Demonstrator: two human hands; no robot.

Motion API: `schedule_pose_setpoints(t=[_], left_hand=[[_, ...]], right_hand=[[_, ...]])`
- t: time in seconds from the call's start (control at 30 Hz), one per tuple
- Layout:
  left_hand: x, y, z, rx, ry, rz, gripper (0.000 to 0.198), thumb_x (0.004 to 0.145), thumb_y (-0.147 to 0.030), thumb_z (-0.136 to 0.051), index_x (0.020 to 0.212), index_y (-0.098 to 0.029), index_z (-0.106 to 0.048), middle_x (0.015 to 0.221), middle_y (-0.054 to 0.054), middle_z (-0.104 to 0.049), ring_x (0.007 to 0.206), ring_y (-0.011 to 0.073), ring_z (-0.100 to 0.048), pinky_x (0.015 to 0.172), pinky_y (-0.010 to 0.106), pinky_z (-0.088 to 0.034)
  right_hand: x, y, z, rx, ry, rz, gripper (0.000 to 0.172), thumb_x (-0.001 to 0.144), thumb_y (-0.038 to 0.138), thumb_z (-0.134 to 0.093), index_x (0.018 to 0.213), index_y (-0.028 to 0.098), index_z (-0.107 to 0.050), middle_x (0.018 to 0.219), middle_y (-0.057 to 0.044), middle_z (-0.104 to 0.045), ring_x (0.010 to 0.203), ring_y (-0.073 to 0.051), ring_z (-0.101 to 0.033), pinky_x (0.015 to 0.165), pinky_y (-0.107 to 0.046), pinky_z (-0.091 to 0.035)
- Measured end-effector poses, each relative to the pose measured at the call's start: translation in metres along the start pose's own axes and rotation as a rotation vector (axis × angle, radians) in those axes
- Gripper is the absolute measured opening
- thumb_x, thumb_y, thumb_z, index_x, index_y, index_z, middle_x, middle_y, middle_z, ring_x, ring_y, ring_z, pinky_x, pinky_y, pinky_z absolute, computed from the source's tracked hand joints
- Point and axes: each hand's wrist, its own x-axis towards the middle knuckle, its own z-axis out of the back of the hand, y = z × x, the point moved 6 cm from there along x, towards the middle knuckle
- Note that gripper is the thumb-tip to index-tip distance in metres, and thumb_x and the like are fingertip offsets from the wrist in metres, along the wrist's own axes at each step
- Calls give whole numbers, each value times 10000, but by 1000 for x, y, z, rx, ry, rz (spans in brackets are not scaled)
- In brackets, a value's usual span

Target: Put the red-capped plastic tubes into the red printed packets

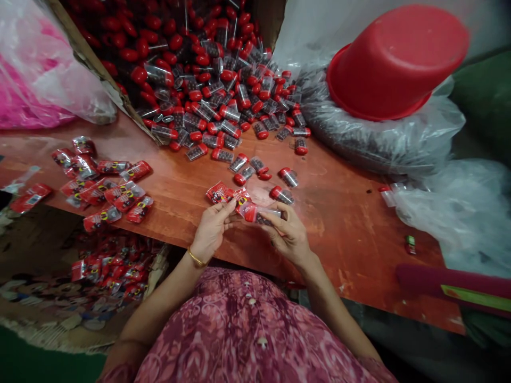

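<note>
My right hand (290, 234) is closed around a small clear plastic bottle (250, 213) with a red cap and dark contents, its cap pointing left. My left hand (212, 226) pinches a red printed wrapper (241, 196) at the capped end of that bottle. How far the bottle sits inside the wrapper is hard to make out. Beside the left fingertips lie more flat red wrappers (219, 192). Just beyond the right hand are several loose bottles, including one (281, 195) near its fingers. All this is over the front edge of a reddish-brown wooden table (335, 229).
Bottles (223, 111) spill from a large cardboard box (99, 80) at the back. Wrapped bottles (107, 191) are heaped at left, above a carton of red packets (115, 266). An upturned red tub (395, 64) rests on a plastic sack (371, 143) at right.
</note>
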Motion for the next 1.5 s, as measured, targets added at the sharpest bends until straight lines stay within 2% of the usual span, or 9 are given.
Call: schedule_pose_setpoints(t=[0.4, 0.57, 0.7, 0.9, 1.03, 1.17, 1.3, 1.37, 1.5], left_hand=[[3, 11, -14, -176, 4, -73, 317, 523, -240, -816, 749, -146, -614, 731, -10, -702, 656, 83, -637, 670, 195, -480], [9, 17, -13, -218, 14, 35, 321, 492, -299, -827, 674, -136, -619, 658, -4, -691, 592, 89, -626, 624, 201, -476], [7, 15, -16, -187, 1, -54, 349, 419, -248, -851, 664, -115, -642, 607, -20, -670, 527, 53, -578, 587, 167, -452], [5, 16, -18, -158, 10, -112, 259, 526, -229, -798, 724, -121, -670, 696, 13, -693, 661, 108, -624, 701, 225, -470], [6, 9, -16, -124, 42, -144, 246, 547, -247, -781, 736, -129, -677, 712, 21, -699, 745, 153, -647, 755, 260, -473], [7, -1, -6, -129, -41, -220, 254, 579, -315, -763, 725, -131, -666, 723, 20, -699, 750, 155, -648, 764, 267, -473], [9, 2, -2, -82, -39, -232, 270, 571, -322, -775, 709, -121, -659, 675, 7, -676, 634, 111, -610, 676, 235, -469], [10, 7, -6, -37, 18, -209, 280, 582, -355, -769, 667, -116, -651, 626, 5, -656, 549, 89, -563, 580, 217, -448], [8, 16, -9, -36, 98, -112, 283, 590, -374, -764, 634, -122, -640, 592, -3, -641, 506, 76, -533, 508, 196, -425]], right_hand=[[9, 13, -17, -188, -176, -67, 429, 839, 140, -521, 1258, 219, -469, 1010, -97, -539, 953, -202, -549, 818, -371, -492], [6, 8, -18, -109, -166, -119, 393, 838, 185, -535, 1227, 220, -492, 986, -80, -552, 951, -204, -556, 825, -383, -494], [2, 11, -21, -158, -183, -123, 404, 846, 165, -497, 1246, 216, -484, 1014, -97, -555, 969, -209, -557, 847, -391, -486], [2, 2, -34, 36, -215, -360, 362, 841, 219, -518, 1203, 232, -536, 1027, -87, -589, 995, -207, -570, 879, -378, -488], [10, 4, -38, 92, -203, -355, 353, 835, 232, -527, 1186, 233, -555, 1048, -77, -610, 1012, -200, -570, 909, -377, -474], [10, 4, -45, 230, -104, -390, 356, 847, 256, -509, 1201, 223, -534, 1131, -83, -603, 1079, -195, -554, 939, -371, -461], [-1, -9, -52, 534, -150, -635, 321, 838, 335, -512, 1128, 198, -528, 976, -58, -658, 745, -139, -640, 661, -286, -549], [-4, -16, -57, 654, -170, -744, 268, 769, 385, -596, 951, 192, -559, 765, -1, -650, 525, -97, -577, 506, -241, -512], [3, -26, -69, 736, -170, -840, 348, 631, 457, -707, 673, 200, -476, 521, 71, -528, 402, -76, -475, 407, -209, -417]])
